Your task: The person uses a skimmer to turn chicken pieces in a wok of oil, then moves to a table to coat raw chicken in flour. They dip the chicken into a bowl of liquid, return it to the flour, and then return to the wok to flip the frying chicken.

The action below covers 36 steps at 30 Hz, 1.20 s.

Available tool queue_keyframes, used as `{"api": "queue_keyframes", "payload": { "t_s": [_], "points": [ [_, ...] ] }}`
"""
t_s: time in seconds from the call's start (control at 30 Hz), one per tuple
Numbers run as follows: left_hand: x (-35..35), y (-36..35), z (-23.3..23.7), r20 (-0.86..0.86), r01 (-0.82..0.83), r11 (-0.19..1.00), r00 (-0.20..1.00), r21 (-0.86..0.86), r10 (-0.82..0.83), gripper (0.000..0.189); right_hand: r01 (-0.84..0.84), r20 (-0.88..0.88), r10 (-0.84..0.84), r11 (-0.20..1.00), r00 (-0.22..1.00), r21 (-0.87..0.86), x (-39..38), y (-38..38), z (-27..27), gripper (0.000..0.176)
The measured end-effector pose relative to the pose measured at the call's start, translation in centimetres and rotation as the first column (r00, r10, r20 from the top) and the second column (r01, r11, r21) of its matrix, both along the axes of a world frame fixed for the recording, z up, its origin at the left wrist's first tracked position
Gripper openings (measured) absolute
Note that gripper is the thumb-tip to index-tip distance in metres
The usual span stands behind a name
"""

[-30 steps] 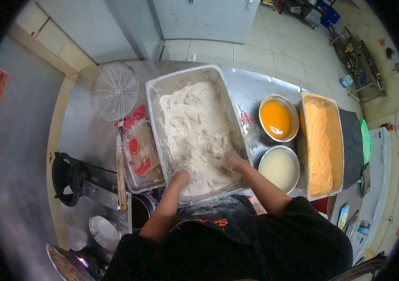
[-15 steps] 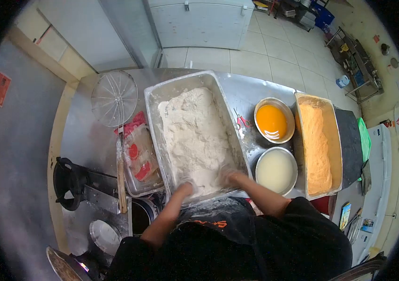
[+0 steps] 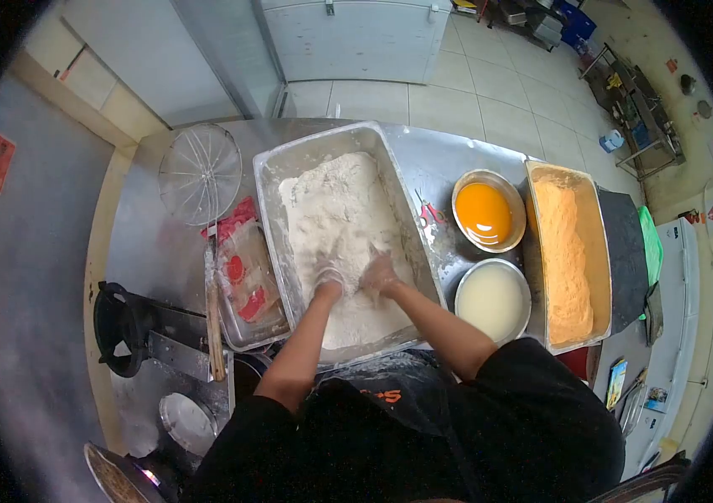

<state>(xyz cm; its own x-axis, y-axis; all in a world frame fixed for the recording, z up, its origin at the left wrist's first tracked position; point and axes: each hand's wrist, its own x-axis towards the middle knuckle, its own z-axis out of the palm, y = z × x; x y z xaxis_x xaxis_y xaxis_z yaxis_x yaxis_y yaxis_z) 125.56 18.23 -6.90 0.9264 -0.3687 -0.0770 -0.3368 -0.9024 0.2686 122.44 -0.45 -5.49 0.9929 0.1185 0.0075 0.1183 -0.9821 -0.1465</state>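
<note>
Both my hands are in a large metal tray (image 3: 266,201) of white flour (image 3: 340,189). My left hand (image 3: 328,274), coated with flour, points forward with its fingers stretched out and partly sunk in the flour. Beside it, a short gap to the right, my right hand (image 3: 378,272) presses into the flour with its fingers spread, the tips partly covered. Neither hand grips an object. The flour is heaped toward the far end and lies flatter near the front edge.
Right of the tray are scissors (image 3: 432,213), a bowl of orange liquid (image 3: 484,213), a bowl of pale liquid (image 3: 492,303) and a tray of orange powder (image 3: 568,268). On the left are a wire skimmer (image 3: 201,174), a smaller tray with a plastic bag (image 3: 248,272) and a burner (image 3: 122,327).
Both hands have moved forward from the tray's near end to its middle, and closer together. Fingers that were buried near the front edge now show more. The near flour is flatter.
</note>
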Motion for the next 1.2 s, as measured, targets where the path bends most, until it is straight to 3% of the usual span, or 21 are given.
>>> {"api": "queue_keyframes", "payload": {
  "t_s": [0.07,0.17,0.2,0.27,0.33,0.37,0.4,0.47,0.5,0.57,0.6,0.67,0.7,0.73,0.8,0.93,0.97,1.03,1.1,1.13,1.2],
  "points": [
    [-0.1,0.7,4.0,-0.284,-0.101,0.986,0.957,-0.131,0.060,0.070,-0.034,-0.311,0.131,0.954,0.941,0.299,2.1,-0.9,8.4,0.061],
    [-0.1,-0.4,18.6,-0.484,-0.201,0.972,0.867,-0.122,0.119,0.066,0.072,-0.422,0.198,0.837,0.885,0.543,3.5,-2.8,21.1,0.057],
    [-0.5,-0.8,21.1,-0.525,-0.223,0.971,0.839,-0.086,0.146,0.067,0.084,-0.437,0.224,0.809,0.871,0.582,4.0,-3.2,23.9,0.056],
    [0.4,2.3,15.8,-0.483,-0.085,0.994,0.875,-0.063,0.044,0.059,0.009,-0.394,0.281,0.805,0.875,0.594,5.5,-4.2,22.2,0.051],
    [1.4,3.3,15.2,-0.497,-0.010,0.998,0.868,-0.056,-0.020,0.052,-0.104,-0.358,0.347,0.828,0.867,0.551,7.5,-4.9,20.6,0.045],
    [2.9,2.7,17.9,-0.530,-0.002,0.998,0.847,-0.063,-0.032,0.048,-0.284,-0.343,0.505,0.802,0.792,0.525,8.9,-5.4,20.2,0.040],
    [4.6,2.1,19.5,-0.565,0.005,0.998,0.824,-0.070,-0.044,0.045,-0.259,-0.354,0.531,0.767,0.770,0.588,10.0,-5.6,20.9,0.040],
    [8.5,0.9,18.4,-0.405,0.068,0.998,0.912,0.008,-0.059,0.047,-0.193,-0.372,0.583,0.686,0.722,0.702,11.3,-5.8,22.8,0.039],
    [10.2,0.2,17.4,-0.324,0.080,0.996,0.944,0.049,-0.060,0.047,-0.108,-0.490,0.504,0.767,0.711,0.632,11.9,-5.0,23.0,0.029],
    [11.6,-1.0,14.7,-0.188,0.048,0.995,0.982,0.088,-0.030,0.048,0.018,-0.566,0.282,0.885,0.774,0.465,12.9,-4.3,12.8,0.042],
    [11.3,-1.8,13.8,-0.164,0.029,0.997,0.986,0.069,-0.017,0.048,0.018,-0.532,0.203,0.924,0.822,0.381,12.6,-3.3,8.8,0.032],
    [9.1,-3.5,13.0,-0.192,-0.017,1.000,0.981,-0.014,0.014,0.049,0.079,-0.432,0.066,0.948,0.899,0.308,8.2,-1.9,7.5,0.018],
    [7.5,-4.1,13.0,-0.234,-0.042,0.998,0.972,-0.056,0.027,0.049,0.140,-0.515,0.077,0.919,0.854,0.369,6.3,-2.5,9.3,0.019],
    [5.9,-4.2,13.1,-0.263,-0.077,0.993,0.963,-0.087,0.052,0.049,0.180,-0.720,0.225,0.880,0.657,0.439,6.1,-3.4,7.3,0.017],
    [3.6,-4.2,13.3,-0.279,-0.166,0.976,0.953,-0.143,0.121,0.050,-0.094,-0.604,0.360,0.900,0.711,0.426,6.8,-4.9,9.3,0.016],
    [2.5,-2.6,13.3,-0.266,-0.317,0.927,0.928,-0.203,0.259,0.051,-0.561,-0.449,0.551,0.818,0.703,0.126,8.5,-2.2,11.2,0.039],
    [2.1,-3.5,13.6,-0.281,-0.315,0.923,0.927,-0.220,0.249,0.051,-0.541,-0.472,0.483,0.841,0.737,0.016,7.8,-3.7,10.1,0.036],
    [0.4,-4.3,14.2,-0.346,-0.293,0.924,0.917,-0.247,0.198,0.052,-0.473,-0.518,0.296,0.844,0.803,-0.252,3.7,-6.2,2.0,0.031],
    [-0.5,-4.5,14.7,-0.441,-0.287,0.911,0.887,-0.296,0.135,0.052,-0.496,-0.489,0.281,0.773,0.826,-0.395,-1.3,-7.9,-6.1,0.029],
    [-1.3,-4.1,14.8,-0.510,-0.291,0.901,0.855,-0.322,0.095,0.053,-0.600,-0.186,0.624,0.781,0.759,0.171,-4.4,-10.2,-6.8,0.031],
    [-2.5,-2.4,15.7,-0.623,-0.312,0.879,0.782,-0.361,0.022,0.053,-0.147,-0.468,0.312,0.923,0.827,0.355,-3.1,-6.7,1.1,0.032]
  ]
}}
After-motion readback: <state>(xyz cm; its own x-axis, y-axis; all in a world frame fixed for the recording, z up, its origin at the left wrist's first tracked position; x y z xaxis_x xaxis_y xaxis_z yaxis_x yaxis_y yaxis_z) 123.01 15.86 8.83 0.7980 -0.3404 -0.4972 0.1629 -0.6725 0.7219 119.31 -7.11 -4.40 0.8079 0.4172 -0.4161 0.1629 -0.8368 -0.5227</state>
